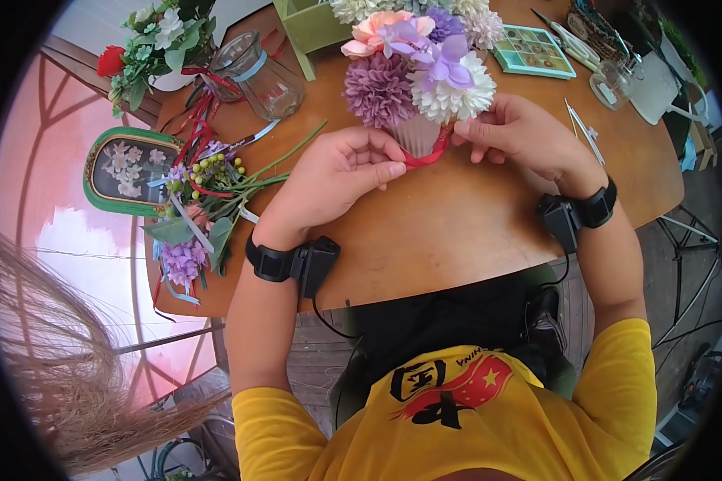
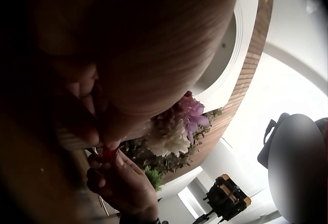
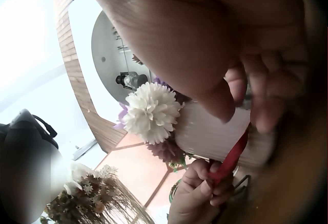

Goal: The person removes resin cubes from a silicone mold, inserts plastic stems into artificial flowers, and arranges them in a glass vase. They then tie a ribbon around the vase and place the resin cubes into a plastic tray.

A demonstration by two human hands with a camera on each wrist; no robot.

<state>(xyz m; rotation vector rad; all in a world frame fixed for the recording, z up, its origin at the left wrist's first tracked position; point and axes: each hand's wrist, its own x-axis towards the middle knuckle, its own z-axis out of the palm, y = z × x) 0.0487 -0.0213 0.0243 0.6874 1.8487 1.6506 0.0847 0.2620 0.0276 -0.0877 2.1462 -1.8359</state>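
Observation:
A red ribbon [image 1: 427, 157] runs across the front of a pale, ribbed vase [image 3: 200, 129]. My left hand [image 1: 341, 170] pinches the ribbon between thumb and fingertips at the vase's left side. On the other side my right hand [image 1: 521, 138] holds the ribbon with curled fingers close against the vase; its fingertips partly hide that end. The vase bears large artificial flowers: a mauve pompom bloom [image 1: 379, 90], a white one [image 1: 455, 90], purple petals [image 1: 445, 60] and a peach flower [image 1: 385, 32].
Flower stems with purple blossoms [image 1: 183, 258] and a green-framed picture [image 1: 129, 170] lie on the wooden table [image 1: 457, 232] at left. Behind them stands a glass vase [image 1: 274, 88]. Right of the flowers are a compartment box [image 1: 535, 53], scissors [image 1: 584, 132] and a glass jar [image 1: 611, 86].

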